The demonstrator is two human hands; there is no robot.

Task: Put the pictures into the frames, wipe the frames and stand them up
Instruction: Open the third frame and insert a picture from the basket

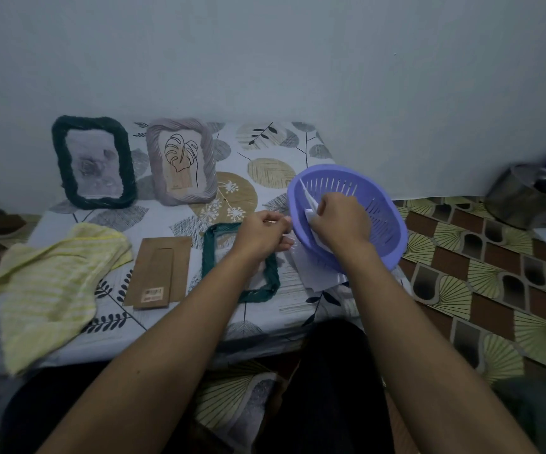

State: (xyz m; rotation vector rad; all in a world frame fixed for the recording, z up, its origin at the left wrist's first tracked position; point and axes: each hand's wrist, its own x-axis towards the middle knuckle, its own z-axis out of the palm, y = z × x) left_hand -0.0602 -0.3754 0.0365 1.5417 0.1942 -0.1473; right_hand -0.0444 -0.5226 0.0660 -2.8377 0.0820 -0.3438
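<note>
Two filled frames stand against the wall: a dark green frame (93, 162) with a rose picture and a grey frame (182, 160) with a leaf drawing. An empty green frame (240, 263) lies flat on the table, my left forearm across it. Its brown backing board (158, 271) lies to its left. My right hand (342, 221) is inside the tilted purple basket (379, 204), fingers closed on white pictures (309, 208). My left hand (262, 235) hovers at the basket's left rim, fingers pinched; what it holds is unclear. More white sheets (311, 273) lie under the basket.
A yellow striped cloth (52, 283) lies crumpled on the left of the leaf-patterned table (271, 165). A metal pot (527, 194) sits on the patterned floor (481, 283) at the far right. My dark-clothed legs are below the table's front edge.
</note>
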